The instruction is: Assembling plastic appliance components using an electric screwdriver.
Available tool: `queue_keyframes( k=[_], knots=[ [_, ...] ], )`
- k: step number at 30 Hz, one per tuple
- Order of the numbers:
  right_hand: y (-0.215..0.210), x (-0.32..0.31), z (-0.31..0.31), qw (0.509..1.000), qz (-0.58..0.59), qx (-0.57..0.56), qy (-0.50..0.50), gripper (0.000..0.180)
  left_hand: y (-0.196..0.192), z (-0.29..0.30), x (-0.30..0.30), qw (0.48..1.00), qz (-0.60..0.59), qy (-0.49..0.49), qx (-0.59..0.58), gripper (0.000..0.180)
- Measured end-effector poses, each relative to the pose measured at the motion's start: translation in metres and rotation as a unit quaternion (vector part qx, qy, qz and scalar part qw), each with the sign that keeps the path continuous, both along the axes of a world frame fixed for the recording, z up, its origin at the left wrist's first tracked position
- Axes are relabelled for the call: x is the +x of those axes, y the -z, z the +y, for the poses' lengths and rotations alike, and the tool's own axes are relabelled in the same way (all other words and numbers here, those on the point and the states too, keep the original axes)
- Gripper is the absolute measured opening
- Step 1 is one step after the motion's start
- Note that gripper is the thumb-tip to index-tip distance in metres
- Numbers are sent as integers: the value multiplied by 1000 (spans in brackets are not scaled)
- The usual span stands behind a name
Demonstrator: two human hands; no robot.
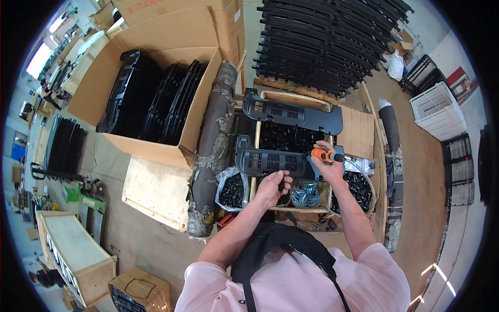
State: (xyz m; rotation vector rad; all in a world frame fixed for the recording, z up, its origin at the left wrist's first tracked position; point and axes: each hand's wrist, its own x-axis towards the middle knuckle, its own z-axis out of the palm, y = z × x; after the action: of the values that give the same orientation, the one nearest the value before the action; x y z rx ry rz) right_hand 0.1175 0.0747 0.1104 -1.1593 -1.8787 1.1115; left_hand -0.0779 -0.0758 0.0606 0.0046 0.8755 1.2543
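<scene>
My right hand point(329, 167) is wrapped round an orange and dark power screwdriver point(323, 154), held over the right end of a black slotted plastic panel point(260, 161). Its tip is hidden from this angle. At the near edge of that panel, my left hand point(272, 188) is closed, fingers curled together. What it holds, if anything, cannot be made out. A second black panel point(306, 117) of the same shape lies just beyond. Between the two panels shows a wooden bin of small black parts point(287, 138). Silvery screws point(305, 194) fill a compartment right of my left hand.
Bags of black parts stand left point(232, 191) and right point(357, 190) of the bins. A worn padded roller point(212, 140) runs along the left side. Further left, a cardboard box point(140, 148) holds black panels. Tall stacked black parts point(327, 44) stand at the back.
</scene>
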Motion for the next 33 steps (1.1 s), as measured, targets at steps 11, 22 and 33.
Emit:
queue_keyframes(
  k=[11,22,33],
  knots=[
    [-10,28,-28,997,-18,-71,-7,54,-7,24,2,999,44,6,-4,20],
    [-51,24,1,973,212,-75,45,55,-12,106,18,999,-39,-4,34,23],
    [-54,22,28,960,249,-99,75,57,10,160,41,991,-127,-50,-13,28]
  ],
)
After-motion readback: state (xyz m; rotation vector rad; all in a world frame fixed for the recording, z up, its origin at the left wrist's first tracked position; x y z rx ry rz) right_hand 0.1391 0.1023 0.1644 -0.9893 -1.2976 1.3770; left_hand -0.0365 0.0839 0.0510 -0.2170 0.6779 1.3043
